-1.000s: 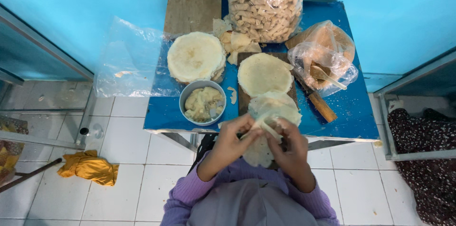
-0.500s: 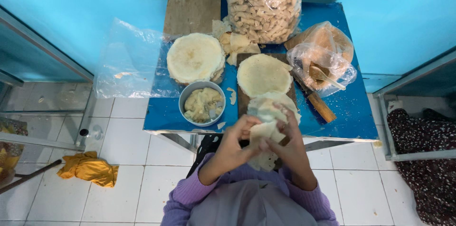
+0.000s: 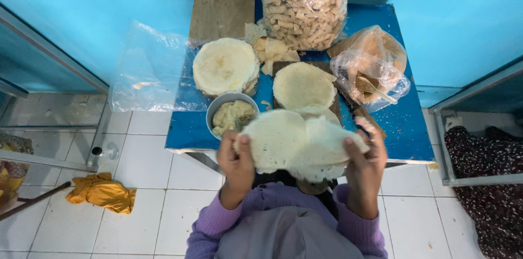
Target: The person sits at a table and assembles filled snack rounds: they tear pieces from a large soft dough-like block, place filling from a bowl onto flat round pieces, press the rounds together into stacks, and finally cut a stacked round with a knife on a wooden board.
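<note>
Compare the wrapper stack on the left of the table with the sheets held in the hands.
The left stack lies flat on the blue table, many sheets deep; the held sheets are lifted clear of it between the left hand and right hand. The stack keeps a neat round outline; the held sheets are spread, overlapping and ragged-edged. Both are pale, thin and round.

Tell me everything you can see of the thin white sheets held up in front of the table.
The thin white sheets are pale, round, floppy and papery, like dough wrappers. Two discs show, overlapping in the middle, with ragged lower edges. They are spread flat toward the camera, above the near edge of the blue table. The left hand pinches the left disc's edge; the right hand grips the right one. Nothing else touches them.
</note>
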{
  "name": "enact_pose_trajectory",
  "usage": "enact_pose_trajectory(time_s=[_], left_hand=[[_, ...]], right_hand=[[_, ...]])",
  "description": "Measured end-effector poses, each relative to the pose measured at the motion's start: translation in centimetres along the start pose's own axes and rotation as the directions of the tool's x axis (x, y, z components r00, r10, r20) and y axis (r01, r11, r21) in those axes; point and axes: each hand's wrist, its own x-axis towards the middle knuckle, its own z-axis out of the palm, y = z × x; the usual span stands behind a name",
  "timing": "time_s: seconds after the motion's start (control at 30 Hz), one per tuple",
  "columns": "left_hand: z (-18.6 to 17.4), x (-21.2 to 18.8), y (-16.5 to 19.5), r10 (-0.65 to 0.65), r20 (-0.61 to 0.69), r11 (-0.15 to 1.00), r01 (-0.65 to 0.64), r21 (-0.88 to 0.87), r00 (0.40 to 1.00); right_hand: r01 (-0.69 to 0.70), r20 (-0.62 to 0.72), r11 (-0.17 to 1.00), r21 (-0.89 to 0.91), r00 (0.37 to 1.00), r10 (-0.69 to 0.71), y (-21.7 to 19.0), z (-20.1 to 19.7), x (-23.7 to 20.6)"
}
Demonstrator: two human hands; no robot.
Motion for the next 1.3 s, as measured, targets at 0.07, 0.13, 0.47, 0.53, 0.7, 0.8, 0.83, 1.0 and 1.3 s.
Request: enact_pose_trajectory(time_s=[0.07, 0.13, 0.47, 0.53, 0.7, 0.8, 0.83, 1.0, 1.3], left_hand=[[-1.2, 0.3, -0.1, -0.101, -0.042, 0.989, 0.096, -0.108, 0.994], [-2.0, 0.4, 0.2, -0.126, -0.095, 0.977, 0.107, -0.184, 0.988], [-6.1, 2.1, 3.5, -0.096, -0.395, 0.964, -0.014, -0.267, 0.914], [-6.6, 2.4, 3.9, -0.097, -0.409, 0.950, -0.039, -0.311, 0.907], [-7.2, 2.4, 3.4, -0.112, -0.385, 0.939, -0.029, -0.341, 0.916], [-7.3, 2.1, 2.3, -0.056, -0.392, 0.966, -0.050, -0.254, 0.918], [-7.3, 2.0, 1.9, -0.053, -0.390, 0.968, -0.049, -0.247, 0.919], [-7.5, 1.4, 1.3, -0.107, -0.363, 0.959, 0.000, -0.282, 0.926], [-7.2, 1.4, 1.3, -0.080, -0.347, 0.977, 0.004, -0.215, 0.934]], right_hand=[[0.029, -0.042, 0.996, 0.082, 0.999, -0.026, -0.2, -0.9, 0.3], [0.095, -0.016, 0.989, 0.110, 0.995, -0.094, -0.3, -1.7, 0.7], [0.210, 0.069, 0.974, 0.079, 0.974, -0.216, -3.4, -2.1, 3.3], [0.255, 0.231, 0.932, -0.260, 0.953, -0.196, -4.5, -1.3, 4.5], [0.418, 0.489, 0.823, -0.384, 0.848, -0.203, -5.0, 2.8, 11.6], [0.573, 0.508, 0.673, -0.467, 0.797, -0.326, -3.9, 5.4, 15.2], [0.607, 0.512, 0.612, -0.507, 0.783, -0.353, -3.3, 6.0, 15.6], [0.918, 0.843, 0.142, -0.370, 0.396, -0.364, 0.3, 7.2, 13.1], [0.874, 0.840, 0.150, -0.462, 0.485, -0.244, 1.3, 4.0, 9.9]])
